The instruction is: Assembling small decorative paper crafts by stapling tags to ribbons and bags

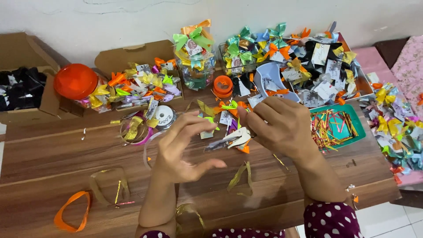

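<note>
Right hand (278, 128) pinches a ribbon bow (233, 139) — apparently — left hand (183, 150) open.

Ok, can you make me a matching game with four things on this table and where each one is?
Things:
1. round orange lid
2. green tray
3. loose orange ribbon loop
4. clear jar with a green bow on top

Places:
A. near edge of the table, far left
B. back middle, between the cardboard box and the metal tray of bows
C. just right of the right hand, holding thin shiny strips
D. back left, leaning by the cardboard boxes

Pairs: 1-D, 2-C, 3-A, 4-B
</note>
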